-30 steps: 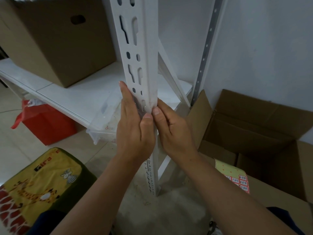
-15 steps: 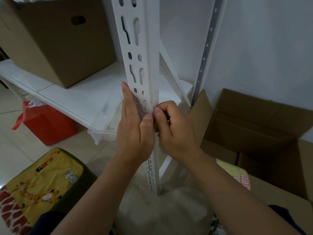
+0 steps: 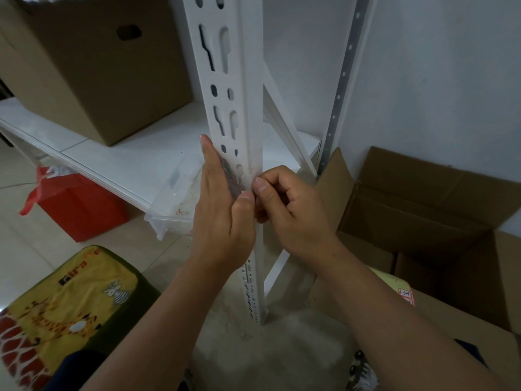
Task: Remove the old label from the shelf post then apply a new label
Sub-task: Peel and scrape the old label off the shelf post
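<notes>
Cushion [image 3: 64, 309]: soft yellow printed fabric, lying on the floor at far left.
Closed carton [image 3: 93, 66]: plain brown cardboard, sitting on the white shelf [image 3: 141, 156].
Left hand [image 3: 222, 218]: grip released, straight fingers pressing flat on the shelf post [image 3: 239, 114].
Shelf post: white slotted metal, standing upright at centre.
Right hand [image 3: 293, 213]: fingers curling, pinching at the post's edge; the label itself is too small to tell.
Open carton [image 3: 439, 210]: brown cardboard, contents hidden.

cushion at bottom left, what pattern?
The cushion is yellow with a cartoon giraffe and zebra print, dark green sides; the head view shows it.
</notes>
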